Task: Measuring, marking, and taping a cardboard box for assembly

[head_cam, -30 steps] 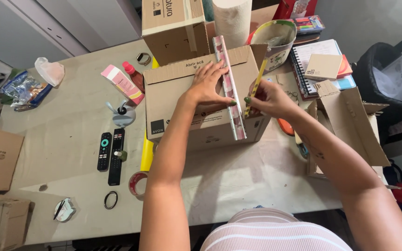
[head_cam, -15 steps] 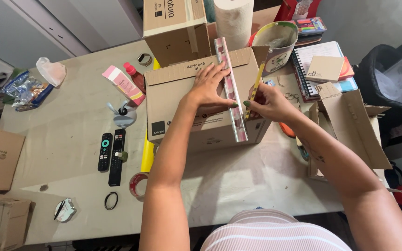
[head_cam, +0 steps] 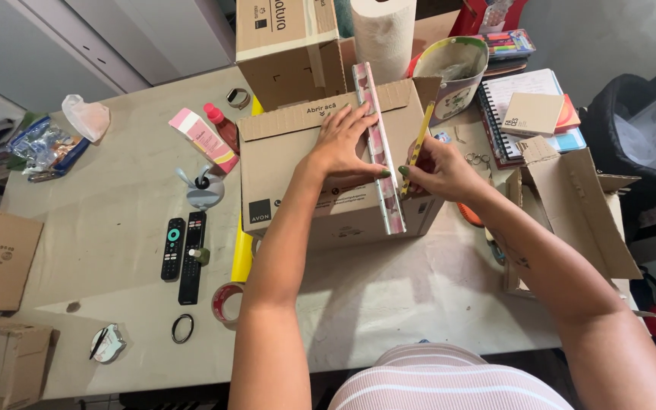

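- Head view: the left hand (head_cam: 341, 144) lies flat, fingers spread, on top of the cardboard box (head_cam: 298, 178), pressing a long patterned strip (head_cam: 379, 152) against it, likely so the strip cannot slide.
- Head view: the right hand (head_cam: 440, 168) pinches a yellow pencil-like tool (head_cam: 417, 144) just right of the strip, tip down at its edge, as if following that edge as a guide.
- Head view: the box sits mid-table (head_cam: 115, 228); two black remotes (head_cam: 184, 254) and a tape roll (head_cam: 225, 302) lie to its left, a paper towel roll (head_cam: 383, 34) on the far side.
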